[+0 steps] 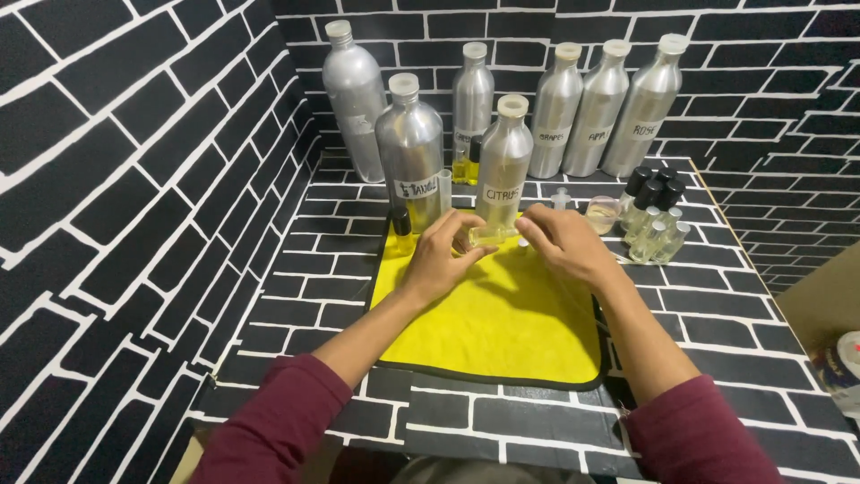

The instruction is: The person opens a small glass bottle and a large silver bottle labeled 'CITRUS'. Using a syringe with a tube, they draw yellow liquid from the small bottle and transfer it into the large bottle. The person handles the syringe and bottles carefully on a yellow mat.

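Observation:
Both hands meet over the far edge of a yellow mat [502, 332]. My left hand [442, 255] and my right hand [557, 242] together hold a small clear glass bottle [488, 237] lying sideways between the fingers, with pale yellow liquid inside. Right behind the hands stands a tall silver metal bottle [503, 161] with a cream cap and a label. A second labelled silver bottle [409, 152] stands to its left. A small dark-capped bottle of yellow liquid [402, 233] sits at the mat's far left corner, close to my left hand.
Several more silver bottles [596, 108] line the back wall. A cluster of small clear bottles [654, 224], some black-capped, stands at the right, with a small glass cup [602, 215] beside it. Brick-patterned walls close the left and back; the table's right edge [752, 260] drops off.

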